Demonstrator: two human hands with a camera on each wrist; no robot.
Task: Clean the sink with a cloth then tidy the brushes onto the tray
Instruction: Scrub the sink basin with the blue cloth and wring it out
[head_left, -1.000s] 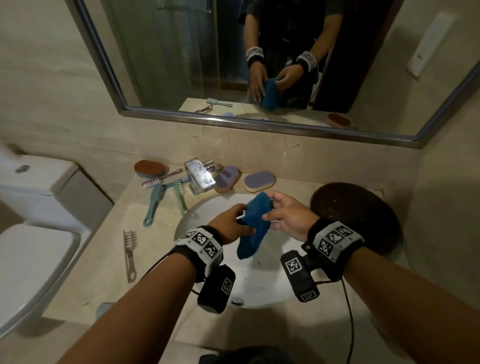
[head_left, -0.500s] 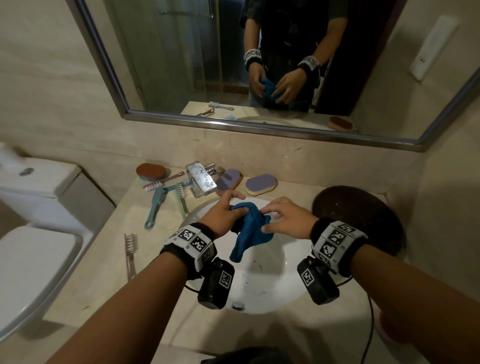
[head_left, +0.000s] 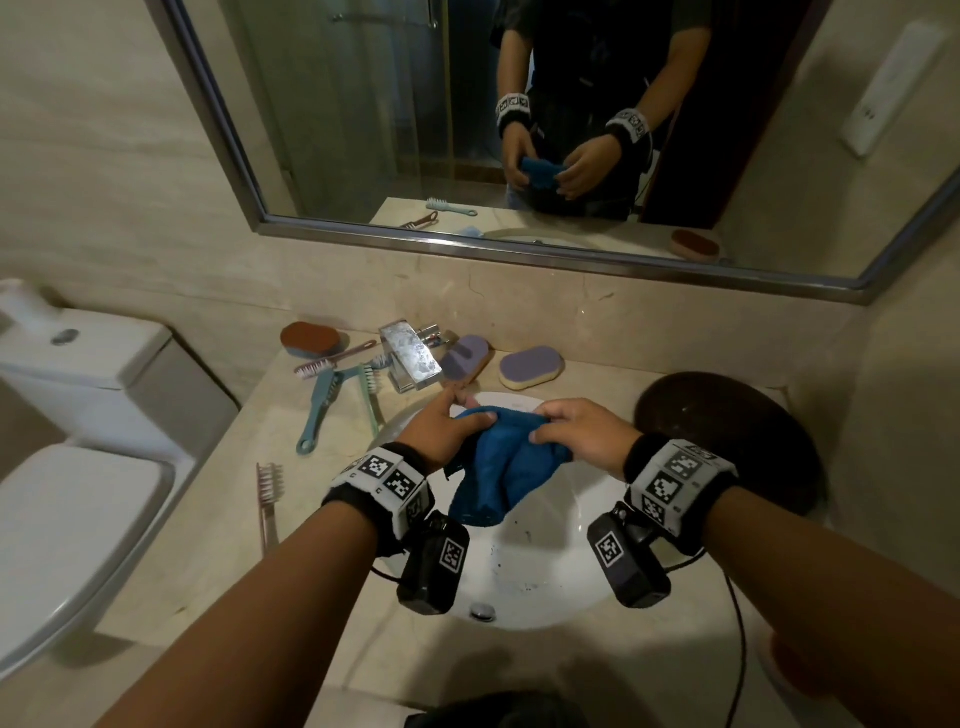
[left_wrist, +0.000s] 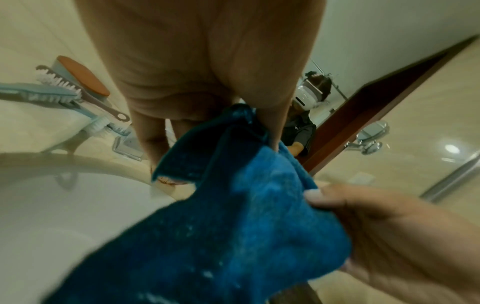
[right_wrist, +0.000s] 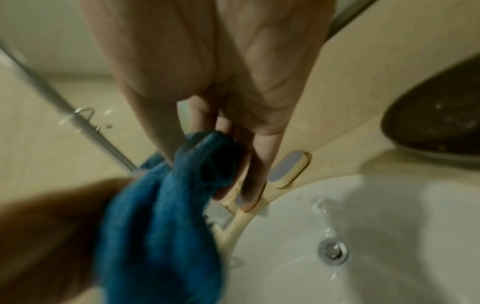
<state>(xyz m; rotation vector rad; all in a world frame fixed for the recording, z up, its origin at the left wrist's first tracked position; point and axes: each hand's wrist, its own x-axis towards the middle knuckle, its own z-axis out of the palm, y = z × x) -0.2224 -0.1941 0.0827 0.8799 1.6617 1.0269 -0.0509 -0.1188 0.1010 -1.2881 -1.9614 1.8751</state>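
Above the white sink (head_left: 550, 587) both hands hold a blue cloth (head_left: 498, 462) bunched between them. My left hand (head_left: 447, 431) pinches its left end between thumb and fingers, and my right hand (head_left: 571, 436) grips its right end; the rest hangs down into the basin. The left wrist view shows the cloth (left_wrist: 233, 216) held at its top by my left hand (left_wrist: 249, 115). In the right wrist view my right hand (right_wrist: 207, 148) curls round the cloth (right_wrist: 166, 205). Several brushes (head_left: 332, 395) lie left of the tap. A dark round tray (head_left: 727, 431) sits at the right.
A chrome tap (head_left: 410, 358) stands behind the basin. Two purple sponges (head_left: 530, 366) and an orange-topped one (head_left: 310, 339) rest by the wall. A pink toothbrush (head_left: 269, 499) lies on the counter's left. A toilet (head_left: 78, 457) is at far left, and a mirror (head_left: 519, 130) hangs above.
Both hands have drawn apart a little and stretched the cloth out sideways between them. It was hanging as a narrow bundle a second ago. It stays over the basin.
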